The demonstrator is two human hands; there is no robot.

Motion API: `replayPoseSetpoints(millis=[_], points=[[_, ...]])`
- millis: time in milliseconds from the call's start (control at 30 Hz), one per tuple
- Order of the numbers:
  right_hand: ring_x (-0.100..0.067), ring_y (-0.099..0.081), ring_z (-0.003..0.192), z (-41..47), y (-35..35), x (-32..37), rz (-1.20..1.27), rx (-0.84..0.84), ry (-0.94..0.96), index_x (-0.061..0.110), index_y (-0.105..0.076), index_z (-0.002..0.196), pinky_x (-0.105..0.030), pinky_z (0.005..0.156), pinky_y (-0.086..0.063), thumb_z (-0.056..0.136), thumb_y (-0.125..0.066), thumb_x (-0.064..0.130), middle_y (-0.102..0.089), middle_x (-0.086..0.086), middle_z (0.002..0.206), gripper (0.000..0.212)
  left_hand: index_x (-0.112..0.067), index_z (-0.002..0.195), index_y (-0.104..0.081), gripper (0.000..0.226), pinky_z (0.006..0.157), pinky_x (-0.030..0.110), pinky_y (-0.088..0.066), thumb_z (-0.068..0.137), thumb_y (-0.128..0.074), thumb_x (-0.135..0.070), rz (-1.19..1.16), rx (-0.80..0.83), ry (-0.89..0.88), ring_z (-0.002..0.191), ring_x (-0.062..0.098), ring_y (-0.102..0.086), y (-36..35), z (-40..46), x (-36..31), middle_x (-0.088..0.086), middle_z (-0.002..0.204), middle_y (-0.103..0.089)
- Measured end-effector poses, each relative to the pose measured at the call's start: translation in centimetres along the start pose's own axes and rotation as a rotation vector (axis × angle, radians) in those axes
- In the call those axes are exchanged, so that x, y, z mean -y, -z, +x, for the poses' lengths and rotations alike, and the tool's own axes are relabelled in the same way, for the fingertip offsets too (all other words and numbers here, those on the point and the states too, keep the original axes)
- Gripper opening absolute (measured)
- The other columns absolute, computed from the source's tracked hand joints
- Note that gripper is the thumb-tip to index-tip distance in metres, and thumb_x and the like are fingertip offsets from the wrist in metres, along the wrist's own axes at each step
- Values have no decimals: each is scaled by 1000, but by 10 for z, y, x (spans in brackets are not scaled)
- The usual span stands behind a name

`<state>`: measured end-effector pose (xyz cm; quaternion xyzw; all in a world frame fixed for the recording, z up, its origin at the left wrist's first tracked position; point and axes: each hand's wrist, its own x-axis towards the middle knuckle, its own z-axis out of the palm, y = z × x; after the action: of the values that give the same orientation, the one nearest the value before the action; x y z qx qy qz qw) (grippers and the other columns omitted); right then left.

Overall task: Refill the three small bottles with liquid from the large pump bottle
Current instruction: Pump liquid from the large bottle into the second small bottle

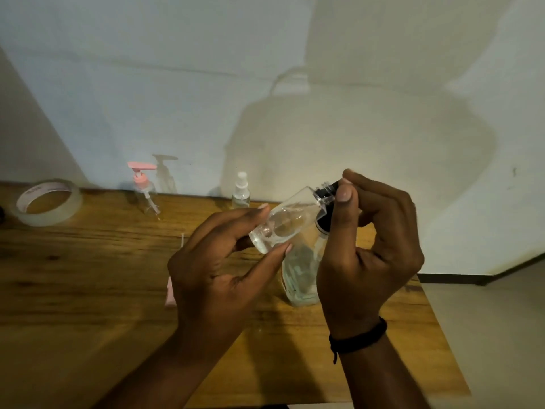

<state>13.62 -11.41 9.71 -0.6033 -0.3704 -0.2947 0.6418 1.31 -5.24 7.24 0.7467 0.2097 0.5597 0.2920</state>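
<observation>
My left hand (224, 261) holds a small clear bottle (287, 221) tilted on its side above the table, neck pointing up and to the right. My right hand (368, 246) pinches the black cap (326, 191) at that neck with thumb and fingers. Below them a larger clear bottle (300, 276) with liquid and a black collar stands on the wooden table (88, 276), partly hidden by my right hand. A small bottle with a pink pump (144, 190) and a small bottle with a white spray top (241, 191) stand at the back by the wall.
A roll of clear tape (47, 202) lies at the back left. A small pink object (170, 292) shows beside my left hand, mostly hidden. The table's right edge runs near my right forearm, with floor beyond. A wall rises close behind the table.
</observation>
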Motion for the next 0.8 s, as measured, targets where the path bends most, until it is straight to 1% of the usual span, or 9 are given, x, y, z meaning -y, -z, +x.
replayPoseSetpoints(millis=[167, 267, 333, 367, 433, 500, 533, 600, 800], points=[[-25, -67, 86, -1, -1, 1, -13, -22, -11, 12, -70, 91, -42, 73, -51, 99, -63, 13, -75, -6, 99, 11, -9, 121, -68, 42, 84, 21, -60, 86, -84, -27, 2, -18, -18, 108, 7, -72, 0, 1, 1, -1, 116, -71], [-24, -68, 89, -6, -3, -3, 6, -33, -30, 10, -71, 93, -50, 71, -52, 100, -62, 12, -74, -8, 100, 11, -7, 120, -70, 42, 83, 22, -61, 86, -84, -26, 8, -13, -3, 108, 8, -72, 0, -1, 3, 2, 115, -72], [-23, -68, 90, -6, -3, -2, 11, -39, -41, 11, -71, 93, -52, 70, -52, 100, -62, 12, -74, -7, 101, 11, -8, 121, -70, 42, 84, 21, -60, 86, -84, -26, 11, -11, 4, 107, 7, -72, -1, -2, 3, 0, 115, -72], [-22, -68, 89, -5, -3, -1, 8, -36, -41, 12, -70, 92, -50, 71, -52, 100, -62, 13, -74, -6, 101, 11, -9, 121, -69, 42, 84, 19, -59, 87, -84, -27, 13, -11, 1, 107, 6, -71, -1, -1, 3, -1, 115, -71], [-24, -68, 88, -2, -2, 1, -12, -21, -34, 14, -69, 89, -39, 77, -49, 99, -63, 12, -74, -3, 100, 12, -10, 121, -69, 42, 85, 18, -59, 87, -83, -28, 8, -11, -7, 108, 6, -71, -1, 0, 2, -1, 116, -71], [-30, -67, 86, 2, 0, 4, -47, -12, -25, 17, -67, 85, -27, 85, -42, 98, -65, 10, -75, -1, 100, 14, -10, 122, -68, 41, 85, 19, -59, 88, -82, -29, 0, -13, -10, 108, 6, -71, 0, 1, 1, -2, 117, -71], [-32, -66, 87, 3, 0, 5, -64, -11, -19, 17, -66, 84, -24, 87, -39, 97, -65, 9, -75, -1, 102, 16, -10, 122, -67, 41, 85, 19, -59, 88, -82, -29, 0, -14, -12, 108, 6, -71, 0, 1, 1, -2, 117, -70], [-33, -64, 88, 3, 0, 5, -72, -14, -6, 18, -65, 82, -24, 89, -37, 97, -66, 7, -75, 0, 104, 18, -9, 122, -68, 42, 85, 19, -59, 88, -83, -28, 2, -19, -18, 108, 7, -72, 0, 2, 0, -4, 117, -70], [-35, -66, 87, -3, -3, 1, 7, -16, -29, 14, -68, 87, -26, 87, -41, 97, -65, 7, -75, -3, 100, 12, -7, 121, -69, 42, 85, 21, -60, 87, -84, -26, 6, -24, -2, 109, 7, -72, 0, 1, 3, 1, 116, -72]])
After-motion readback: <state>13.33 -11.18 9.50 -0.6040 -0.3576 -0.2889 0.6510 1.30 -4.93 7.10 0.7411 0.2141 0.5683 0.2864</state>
